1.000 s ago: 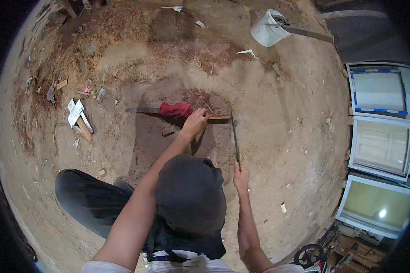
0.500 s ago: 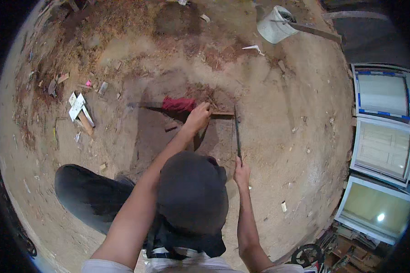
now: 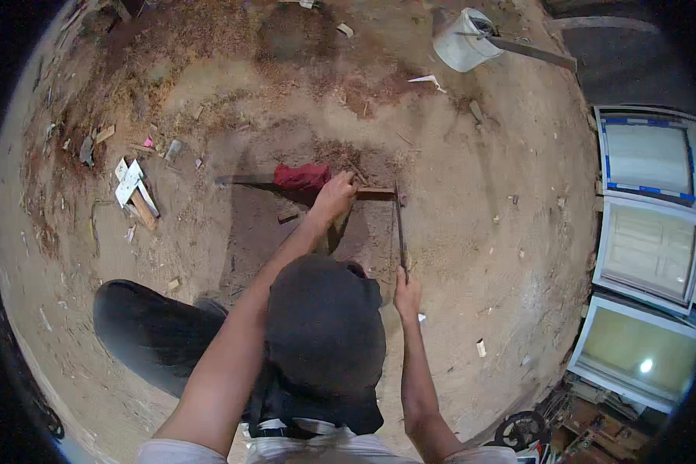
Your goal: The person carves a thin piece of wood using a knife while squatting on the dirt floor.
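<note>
My left hand [image 3: 336, 193] is closed on a narrow wooden strip [image 3: 376, 190], pressing it near the middle of the view. My right hand [image 3: 407, 295] grips the lower end of a long, thin dark saw [image 3: 401, 230], seen nearly edge-on. Its blade points away from me and crosses the strip at the right end; the teeth are too small to make out. Just left of my left hand lies a crumpled red cloth [image 3: 301, 177]. What supports the strip is partly hidden by my left hand and arm.
A white bucket [image 3: 464, 50] stands at the far right with a board [image 3: 535, 53] beside it. White pieces and a wooden-handled tool [image 3: 142, 209] lie on the dirt floor at left. Framed panels [image 3: 646, 243] line the right side. Wood scraps are scattered about.
My right hand and the saw have shifted very slightly left along with the whole view. My left hand keeps its hold on the strip.
</note>
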`<state>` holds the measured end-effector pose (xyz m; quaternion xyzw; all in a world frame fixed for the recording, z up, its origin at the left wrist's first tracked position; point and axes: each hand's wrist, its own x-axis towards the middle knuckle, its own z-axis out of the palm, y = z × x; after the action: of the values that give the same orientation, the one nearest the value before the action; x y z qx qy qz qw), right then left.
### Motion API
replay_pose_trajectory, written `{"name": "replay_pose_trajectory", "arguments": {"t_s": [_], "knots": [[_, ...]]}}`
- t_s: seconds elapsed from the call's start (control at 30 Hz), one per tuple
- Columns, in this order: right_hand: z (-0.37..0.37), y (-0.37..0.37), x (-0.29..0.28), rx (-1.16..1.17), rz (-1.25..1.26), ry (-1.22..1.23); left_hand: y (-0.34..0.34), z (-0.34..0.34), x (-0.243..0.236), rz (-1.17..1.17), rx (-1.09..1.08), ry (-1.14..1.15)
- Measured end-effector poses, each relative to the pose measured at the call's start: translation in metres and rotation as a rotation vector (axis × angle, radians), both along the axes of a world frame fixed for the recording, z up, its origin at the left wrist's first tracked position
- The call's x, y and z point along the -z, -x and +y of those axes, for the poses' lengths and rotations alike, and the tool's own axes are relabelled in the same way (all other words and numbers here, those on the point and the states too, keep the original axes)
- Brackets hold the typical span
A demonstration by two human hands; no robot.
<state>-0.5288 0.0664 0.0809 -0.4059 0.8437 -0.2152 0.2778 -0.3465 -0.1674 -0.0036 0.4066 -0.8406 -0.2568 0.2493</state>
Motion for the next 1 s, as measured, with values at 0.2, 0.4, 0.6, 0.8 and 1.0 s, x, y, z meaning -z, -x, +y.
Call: {"name": "replay_pose_trajectory", "arguments": {"t_s": [0.2,0.4,0.6,0.8,1.0], "knots": [[0.01,0.005,-0.016,0.205,-0.146,0.198,-0.001,-0.001,0.001,-0.067,0.012,-0.013],[0.02,0.005,0.037,-0.001,0.009,-0.116,0.002,0.0,0.013,0.032,-0.019,0.069],[0.016,0.006,0.033,0.103,-0.294,-0.079,0.001,-0.008,0.001,0.027,-0.012,-0.02],[-0.007,-0.001,-0.018,0.733,-1.005,-0.26,0.001,-0.008,0.001,-0.032,-0.008,-0.002],[-0.005,-0.006,-0.034,0.195,-0.25,0.121,-0.006,-0.003,0.001,-0.07,-0.002,0.023]]}}
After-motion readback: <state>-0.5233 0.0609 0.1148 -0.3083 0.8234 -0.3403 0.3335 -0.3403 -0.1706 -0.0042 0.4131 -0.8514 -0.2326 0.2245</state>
